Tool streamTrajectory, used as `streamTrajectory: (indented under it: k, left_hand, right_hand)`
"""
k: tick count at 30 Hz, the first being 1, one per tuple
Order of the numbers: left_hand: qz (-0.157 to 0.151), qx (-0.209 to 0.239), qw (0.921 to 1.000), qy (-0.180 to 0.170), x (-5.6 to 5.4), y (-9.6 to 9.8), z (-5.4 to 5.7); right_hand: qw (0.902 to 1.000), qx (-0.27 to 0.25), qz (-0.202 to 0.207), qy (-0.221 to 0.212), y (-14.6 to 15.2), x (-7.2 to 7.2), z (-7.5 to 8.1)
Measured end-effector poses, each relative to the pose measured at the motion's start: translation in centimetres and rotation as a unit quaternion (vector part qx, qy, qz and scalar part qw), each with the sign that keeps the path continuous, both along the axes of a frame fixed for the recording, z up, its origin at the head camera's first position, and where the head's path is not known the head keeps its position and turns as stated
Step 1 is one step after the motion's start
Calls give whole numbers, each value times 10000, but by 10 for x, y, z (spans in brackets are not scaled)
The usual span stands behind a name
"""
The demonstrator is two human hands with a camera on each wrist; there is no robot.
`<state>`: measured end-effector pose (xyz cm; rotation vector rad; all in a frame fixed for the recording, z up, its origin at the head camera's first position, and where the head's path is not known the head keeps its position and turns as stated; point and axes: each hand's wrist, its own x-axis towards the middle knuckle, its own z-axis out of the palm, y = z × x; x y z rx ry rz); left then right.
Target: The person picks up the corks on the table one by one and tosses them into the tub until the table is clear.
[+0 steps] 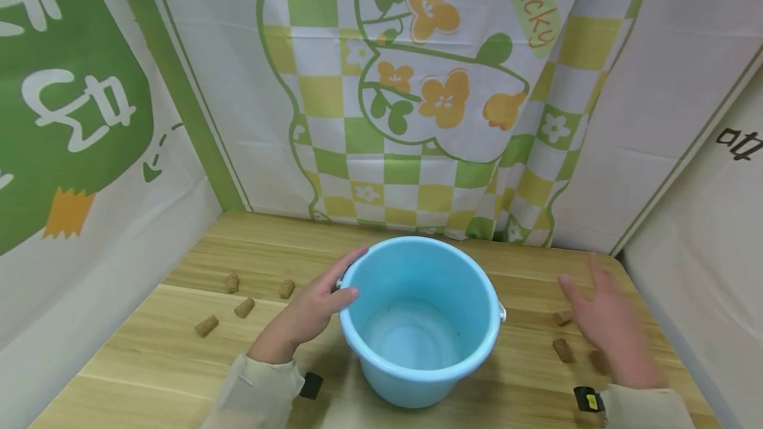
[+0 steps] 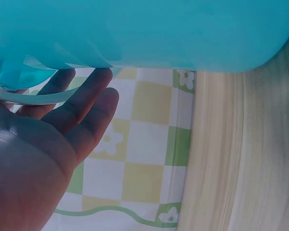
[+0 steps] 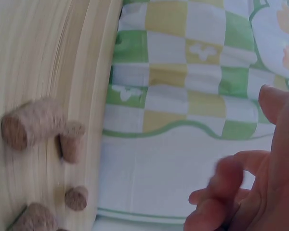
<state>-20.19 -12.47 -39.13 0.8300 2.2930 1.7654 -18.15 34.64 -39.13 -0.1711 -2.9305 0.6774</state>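
A light blue plastic bucket stands upright on the wooden table, its inside bare apart from tiny dark specks. My left hand holds its left side, the thumb over the rim and the fingers along the outer wall. In the left wrist view, the white handle passes by those fingers. To the bucket's right, my right hand, slightly blurred, hovers with loose fingers and holds nothing. Corks lie near and partly beneath it, among them one cork and another cork.
Left of the bucket, several more corks lie scattered, such as one cork and one farther back. A checked, flower-printed curtain hangs behind the table. Printed cloth walls close in both sides.
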Motion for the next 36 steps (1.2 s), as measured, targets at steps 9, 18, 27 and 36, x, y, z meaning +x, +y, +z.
streamTrajectory:
  k: [9,18,27,36]
  left_hand:
    - [-217,125,9997,-40,0,0,-1]
    - [-288,151,9995,1,-1,-2,-2]
    - [-279,116,9995,29,-1,-1,-2]
    - [-296,123,9995,24,-2,-1,-2]
  right_hand:
    - [9994,-300,-61,-152,39,0,-6]
    - [9889,-1459,114,-254,71,9,-15]
    - [9152,-3921,261,-896,111,18,-40]
    - [7408,-6452,489,-1803,151,27,-74]
